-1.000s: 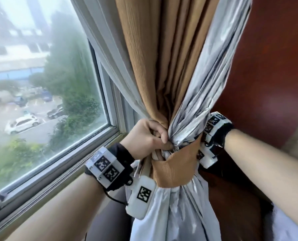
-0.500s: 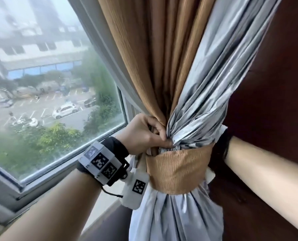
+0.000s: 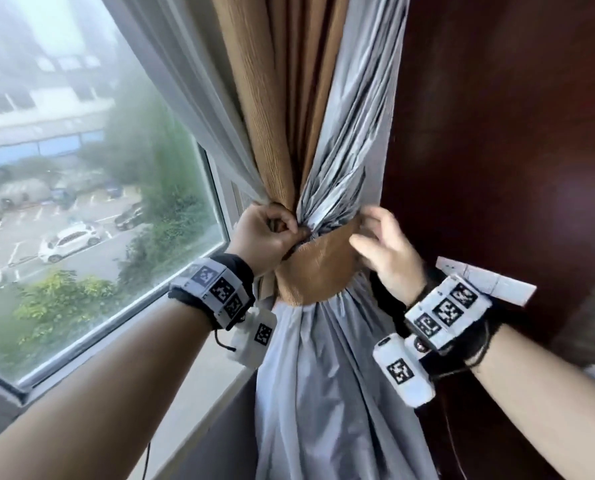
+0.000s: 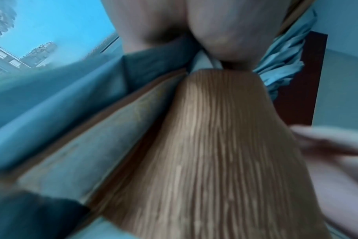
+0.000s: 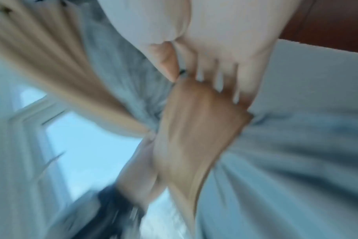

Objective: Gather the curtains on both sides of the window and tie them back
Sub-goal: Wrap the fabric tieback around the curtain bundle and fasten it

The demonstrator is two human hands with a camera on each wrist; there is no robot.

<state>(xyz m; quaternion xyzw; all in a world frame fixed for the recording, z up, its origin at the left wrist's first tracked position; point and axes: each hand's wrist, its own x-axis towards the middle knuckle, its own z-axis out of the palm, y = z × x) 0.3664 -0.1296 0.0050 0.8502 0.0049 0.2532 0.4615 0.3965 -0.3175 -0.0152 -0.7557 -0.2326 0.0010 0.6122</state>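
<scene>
The tan curtain [image 3: 265, 98] and its silver-grey lining [image 3: 358, 133] are bunched together beside the window. A tan tieback band [image 3: 320, 268] wraps the bunch. My left hand [image 3: 272, 233] is curled at the band's upper left corner and pinches its end against the folds; the left wrist view shows the fingers [image 4: 225, 40] meeting just above the band [image 4: 215, 145]. My right hand [image 3: 382, 244] is at the band's right edge with loose, spread fingers. In the blurred right wrist view its fingertips [image 5: 219, 64] reach the top edge of the band [image 5: 194, 126].
The window pane [image 3: 81, 202] and its pale sill [image 3: 192, 393] lie to the left. A dark red wooden wall panel [image 3: 497, 133] stands close behind the curtain on the right. The lining [image 3: 324, 393] hangs loose below the band.
My right hand has come out from behind the curtain to the front right of the band, fingers now spread. My left hand keeps its pinch at the same spot.
</scene>
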